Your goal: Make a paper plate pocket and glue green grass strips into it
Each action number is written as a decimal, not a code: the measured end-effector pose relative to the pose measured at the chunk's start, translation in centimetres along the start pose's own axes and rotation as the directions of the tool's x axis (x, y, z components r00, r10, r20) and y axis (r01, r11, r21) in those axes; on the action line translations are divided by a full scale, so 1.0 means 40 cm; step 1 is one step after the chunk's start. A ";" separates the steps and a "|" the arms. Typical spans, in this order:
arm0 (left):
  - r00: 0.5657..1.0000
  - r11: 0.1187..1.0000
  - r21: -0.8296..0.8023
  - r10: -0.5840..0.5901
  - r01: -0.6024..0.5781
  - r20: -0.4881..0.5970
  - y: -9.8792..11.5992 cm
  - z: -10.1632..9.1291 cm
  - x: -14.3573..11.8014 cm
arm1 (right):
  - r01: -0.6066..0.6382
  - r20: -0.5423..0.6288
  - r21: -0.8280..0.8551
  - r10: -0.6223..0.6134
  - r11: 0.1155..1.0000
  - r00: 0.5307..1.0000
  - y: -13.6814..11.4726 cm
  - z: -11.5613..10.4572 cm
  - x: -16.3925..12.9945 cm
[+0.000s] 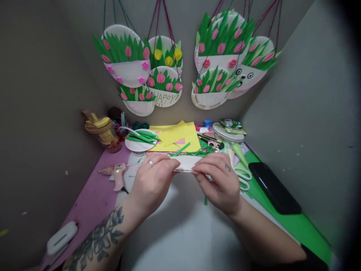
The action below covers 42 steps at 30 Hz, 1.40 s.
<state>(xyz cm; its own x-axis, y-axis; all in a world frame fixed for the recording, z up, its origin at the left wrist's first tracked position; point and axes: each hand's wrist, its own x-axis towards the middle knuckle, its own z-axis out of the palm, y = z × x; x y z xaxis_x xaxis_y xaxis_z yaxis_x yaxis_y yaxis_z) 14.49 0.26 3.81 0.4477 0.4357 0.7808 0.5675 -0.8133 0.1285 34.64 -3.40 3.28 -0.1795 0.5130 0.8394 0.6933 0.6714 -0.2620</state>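
Grey walls [42, 82] close in around a table [180, 233] whose surface is white in the middle, purple along the left and green along the right. Above its far end, paper-plate baskets [126, 73] hang on coloured strings, filled with green paper blades and pink or yellow flowers, one lettered "HAPPY" and another bearing a face. The left hand [153, 178], at the end of a leaf-tattooed forearm, and the right hand [218, 182] are held up over the middle of the table, each with thumb and fingers pinched on opposite ends of a white paper piece, a small gap between the two hands. Beyond them lie yellow sheets [176, 137]; a black phone [275, 188] rests on the green strip, and a lidded cup [103, 131] stands at the far left. Green paper leaves lie across a white disc [131, 146] near the sheets. A pink glue gun [120, 175] sits left of the left hand. The white paper piece [186, 163] shows between the fingertips, beyond which are green scraps [204, 148]. White looped handles [244, 180] lie just beside the right hand, and a ring [150, 163] circles one left finger
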 end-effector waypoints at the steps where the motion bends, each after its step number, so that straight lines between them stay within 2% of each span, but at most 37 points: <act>1: 1.000 1.000 -0.027 -0.016 0.016 0.006 0.004 -0.001 0.003 | -0.009 -0.006 0.005 0.009 1.000 1.000 -0.001 -0.001 0.000; 4: 0.998 0.994 -0.088 -0.067 0.066 -0.007 0.011 -0.007 0.014 | -0.056 -0.048 0.052 0.059 0.997 0.997 0.003 -0.002 0.002; 8: 0.998 0.997 -0.066 -0.030 0.026 -0.063 0.008 -0.014 0.021 | -0.103 -0.043 0.060 0.105 0.993 0.994 0.010 0.001 0.009; 12: 0.996 0.998 -0.049 0.047 -0.051 -0.076 0.013 -0.015 0.021 | -0.047 0.006 0.000 0.047 0.999 0.999 0.004 0.007 0.007; 16: 0.994 0.993 -0.061 0.095 -0.098 -0.055 0.026 -0.015 0.024 | 0.004 0.018 0.013 -0.005 1.000 1.000 -0.006 0.008 -0.003; 22: 0.997 0.996 -0.063 0.065 -0.068 -0.046 0.013 -0.013 0.022 | -0.036 -0.059 0.051 0.039 0.998 0.998 0.002 -0.002 -0.005; 25: 0.997 0.997 -0.047 0.054 -0.056 -0.051 0.011 -0.014 0.021 | -0.051 -0.032 0.023 0.051 0.998 0.998 0.003 0.000 0.002; 30: 0.995 0.994 -0.038 0.098 -0.099 -0.035 0.023 -0.012 0.024 | -0.032 0.030 0.020 0.031 0.999 0.999 -0.006 0.008 0.001; 36: 0.998 0.997 -0.032 0.063 -0.064 -0.028 0.011 -0.007 0.023 | -0.029 -0.033 0.055 0.031 0.998 0.999 0.001 0.003 -0.003; 42: 0.996 0.996 -0.020 0.088 -0.088 -0.025 0.012 -0.015 0.023 | -0.044 0.014 0.049 0.044 0.998 0.999 -0.004 0.004 0.005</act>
<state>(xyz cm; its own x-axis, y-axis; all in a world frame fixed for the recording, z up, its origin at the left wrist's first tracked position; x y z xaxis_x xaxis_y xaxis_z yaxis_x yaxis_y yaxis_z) 14.75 0.06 4.97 0.4786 0.3529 0.8040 0.5115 -0.8563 0.0714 34.38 -3.31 3.41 -0.1590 0.5494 0.8203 0.6652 0.6736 -0.3222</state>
